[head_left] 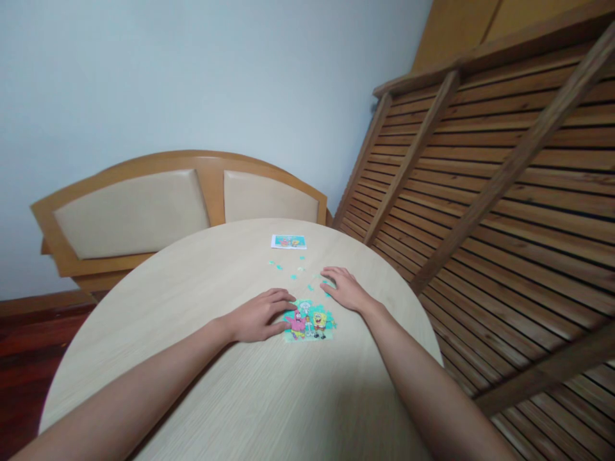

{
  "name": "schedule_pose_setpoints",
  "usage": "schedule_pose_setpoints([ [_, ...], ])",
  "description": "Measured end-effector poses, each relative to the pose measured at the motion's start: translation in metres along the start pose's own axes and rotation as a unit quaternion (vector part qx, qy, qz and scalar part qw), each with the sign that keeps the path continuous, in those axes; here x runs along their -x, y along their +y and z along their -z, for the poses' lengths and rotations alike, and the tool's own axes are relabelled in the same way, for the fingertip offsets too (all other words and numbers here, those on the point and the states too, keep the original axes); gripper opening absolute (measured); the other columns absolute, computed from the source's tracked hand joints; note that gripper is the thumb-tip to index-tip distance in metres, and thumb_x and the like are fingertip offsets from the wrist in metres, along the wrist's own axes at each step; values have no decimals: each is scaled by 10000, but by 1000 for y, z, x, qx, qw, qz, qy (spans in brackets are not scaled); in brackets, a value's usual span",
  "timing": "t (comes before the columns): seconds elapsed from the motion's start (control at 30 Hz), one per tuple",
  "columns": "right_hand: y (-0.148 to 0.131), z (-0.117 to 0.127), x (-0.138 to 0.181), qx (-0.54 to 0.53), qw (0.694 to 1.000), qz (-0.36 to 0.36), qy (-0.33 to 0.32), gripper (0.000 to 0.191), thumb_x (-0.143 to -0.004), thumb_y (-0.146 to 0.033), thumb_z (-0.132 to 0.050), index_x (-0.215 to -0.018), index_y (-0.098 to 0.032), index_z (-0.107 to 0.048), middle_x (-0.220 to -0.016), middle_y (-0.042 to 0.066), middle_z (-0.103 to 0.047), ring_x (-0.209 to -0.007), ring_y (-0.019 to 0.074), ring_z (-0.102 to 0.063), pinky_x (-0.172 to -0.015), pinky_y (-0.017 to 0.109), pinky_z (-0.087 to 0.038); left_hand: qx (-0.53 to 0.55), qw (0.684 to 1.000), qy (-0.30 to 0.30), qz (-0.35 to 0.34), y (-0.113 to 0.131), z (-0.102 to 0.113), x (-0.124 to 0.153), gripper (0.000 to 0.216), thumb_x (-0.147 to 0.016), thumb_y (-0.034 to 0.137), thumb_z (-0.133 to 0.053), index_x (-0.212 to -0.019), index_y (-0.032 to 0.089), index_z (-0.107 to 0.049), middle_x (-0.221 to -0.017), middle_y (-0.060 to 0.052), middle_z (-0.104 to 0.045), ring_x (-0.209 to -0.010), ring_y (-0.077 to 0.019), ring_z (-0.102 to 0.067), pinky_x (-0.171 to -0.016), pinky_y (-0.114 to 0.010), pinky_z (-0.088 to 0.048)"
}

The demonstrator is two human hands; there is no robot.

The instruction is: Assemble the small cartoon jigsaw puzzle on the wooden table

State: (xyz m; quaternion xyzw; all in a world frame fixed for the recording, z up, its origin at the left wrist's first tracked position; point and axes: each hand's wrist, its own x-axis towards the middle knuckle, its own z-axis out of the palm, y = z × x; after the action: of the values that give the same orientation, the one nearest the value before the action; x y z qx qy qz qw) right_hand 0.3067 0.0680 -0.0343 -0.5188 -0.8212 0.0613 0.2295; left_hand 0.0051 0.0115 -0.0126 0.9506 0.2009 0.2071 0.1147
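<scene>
A partly joined jigsaw puzzle with cartoon figures, one pink and one yellow, on a turquoise ground lies flat on the round table. At its left edge rests my left hand, fingers apart, the fingertips touching or just over the border. My right hand is above and right of the puzzle, low over the tabletop. Its thumb and fingers are apart beside loose puzzle pieces, and I see nothing held. Whether a fingertip touches a piece is too small to tell.
Several more turquoise pieces are scattered beyond the puzzle. Farther back lies a small picture card with a similar print. A padded wooden headboard stands behind the table, and a slatted wooden panel leans along the right.
</scene>
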Motion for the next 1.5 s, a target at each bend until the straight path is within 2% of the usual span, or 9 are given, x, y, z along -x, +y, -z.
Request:
schedule_pose_setpoints([
  [0.13,-2,1,1,8,1000,-18,0,322,-915,-385,-597,-1199,-260,-684,-1383,93,-576,-1295,277,-473,-1064,476,-370,-7,1000,-3,3,0,0,1,355,-969,379,-540,-1279,213,-585,-1303,-125,-583,-1248,-269,-509,-1075,-451,-427],
  [0.43,-20,-5,-13,22,994,-85,59,211,-858,-424,-674,-983,-283,-768,-1235,59,-660,-1177,265,-550,-1007,432,-393,-3,1000,-8,10,2,1,1,365,-963,372,-547,-1287,205,-579,-1301,-127,-587,-1253,-270,-509,-1085,-448,-417],
  [0.8,-13,-15,-24,-39,994,-94,43,119,-784,-322,-701,-870,-246,-732,-1263,39,-648,-1195,279,-535,-1026,485,-351,-10,1000,-9,14,-1,2,2,374,-964,341,-534,-1305,190,-568,-1291,-134,-585,-1238,-265,-517,-1083,-444,-425],
  [1.0,-19,-11,-20,-70,994,-67,43,130,-779,-324,-724,-876,-238,-733,-987,31,-735,-1076,256,-588,-996,449,-371,-21,999,-12,25,-12,7,5,363,-965,329,-530,-1296,190,-586,-1292,-131,-589,-1235,-264,-522,-1085,-440,-420],
  [1.17,-24,-10,-20,-122,990,-38,52,106,-775,-305,-736,-813,-206,-727,-905,43,-741,-945,217,-641,-902,363,-449,-25,999,-7,31,-19,7,8,370,-979,345,-514,-1309,193,-584,-1308,-128,-586,-1249,-260,-516,-1091,-442,-415],
  [1.33,-26,-3,-16,-236,971,-20,9,202,-810,-319,-678,-905,-149,-729,-870,68,-744,-798,185,-657,-768,308,-496,-22,999,-5,30,-24,7,9,382,-987,368,-501,-1319,200,-587,-1319,-129,-584,-1248,-264,-519,-1088,-447,-417],
  [1.5,-30,18,0,-309,947,-17,-87,259,-802,-342,-651,-930,-136,-742,-863,62,-739,-783,169,-640,-716,282,-488,-25,999,-5,26,-30,8,12,379,-1001,360,-471,-1333,230,-599,-1355,-129,-572,-1263,-274,-515,-1087,-463,-413],
])
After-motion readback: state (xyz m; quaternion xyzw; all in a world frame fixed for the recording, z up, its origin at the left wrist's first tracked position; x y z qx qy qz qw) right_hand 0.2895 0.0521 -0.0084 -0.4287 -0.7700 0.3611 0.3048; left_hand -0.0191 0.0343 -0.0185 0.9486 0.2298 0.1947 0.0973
